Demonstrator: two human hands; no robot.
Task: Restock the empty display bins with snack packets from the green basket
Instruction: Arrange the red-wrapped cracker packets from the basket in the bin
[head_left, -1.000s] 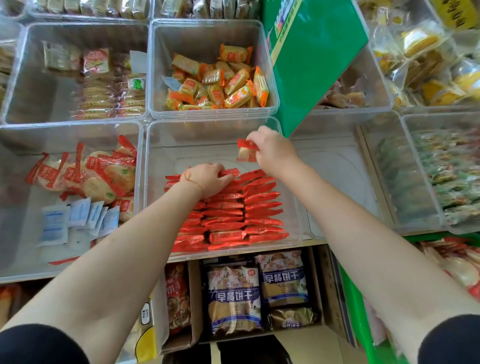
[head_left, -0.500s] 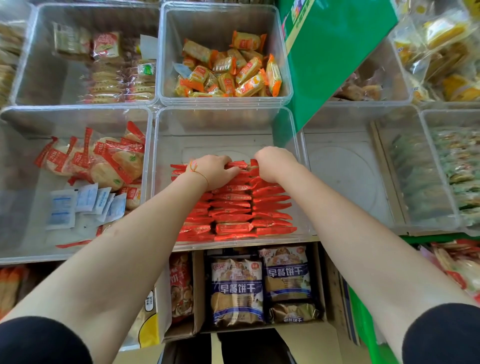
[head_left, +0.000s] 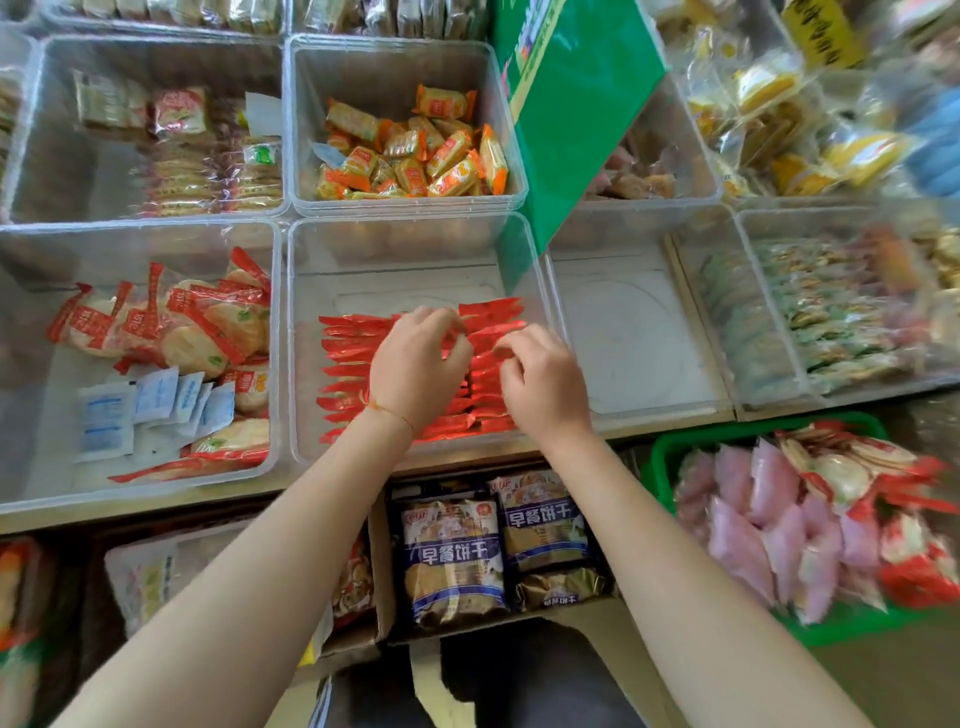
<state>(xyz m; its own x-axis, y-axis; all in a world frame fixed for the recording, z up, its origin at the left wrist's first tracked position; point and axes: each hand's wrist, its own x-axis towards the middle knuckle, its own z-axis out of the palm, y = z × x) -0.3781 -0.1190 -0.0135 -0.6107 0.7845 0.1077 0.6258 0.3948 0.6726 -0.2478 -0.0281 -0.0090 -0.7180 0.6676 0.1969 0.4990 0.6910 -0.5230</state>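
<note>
Two rows of red snack packets (head_left: 353, 358) lie in the middle clear bin (head_left: 415, 249) of the front row. My left hand (head_left: 415, 369) is over the packets with its fingers curled down onto their far ends. Just to its right, my right hand (head_left: 543, 389) pinches the edge of a red packet in the right row. The green basket (head_left: 670, 452) stands at the lower right, below the shelf edge, and holds pink packets (head_left: 748, 519) and red-and-white packets (head_left: 852, 473). The clear bin (head_left: 628, 332) to the right of my hands holds nothing.
A tilted green box (head_left: 576, 104) leans over the back of the empty bin. Neighbouring bins hold orange packets (head_left: 415, 156), red-wrapped rice crackers (head_left: 197, 322) and greenish packets (head_left: 831, 317). Cartons with biscuit bags (head_left: 457, 551) sit under the shelf edge.
My right hand brought its single red packet down from above into the right row. Both hands now work close together on the packets. The view tilted down and the green basket came into sight.
</note>
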